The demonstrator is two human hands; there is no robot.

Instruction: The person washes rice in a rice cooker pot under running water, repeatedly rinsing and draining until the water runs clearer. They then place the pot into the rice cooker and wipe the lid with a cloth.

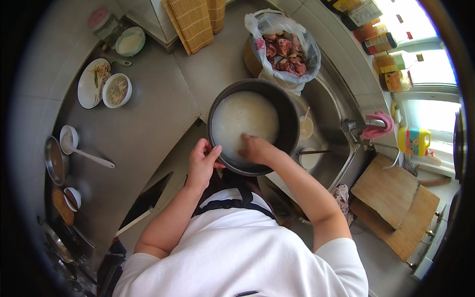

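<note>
A dark round cooking pot stands before me, partly over the sink's edge and the counter corner. Cloudy whitish water fills its lower part, and whatever lies at the bottom is hidden. At the near left rim, my left hand grips the pot between thumb and fingers. My right hand reaches over the near right rim with its fingertips down in the water. Those fingertips are partly hidden, so whether they hold anything is unclear.
Behind the pot, a bag-lined container holds raw meat chunks. The steel sink on the right contains small bowls and chopsticks. On the left counter are a white plate, a bowl and a white ladle. Wooden boards lie right.
</note>
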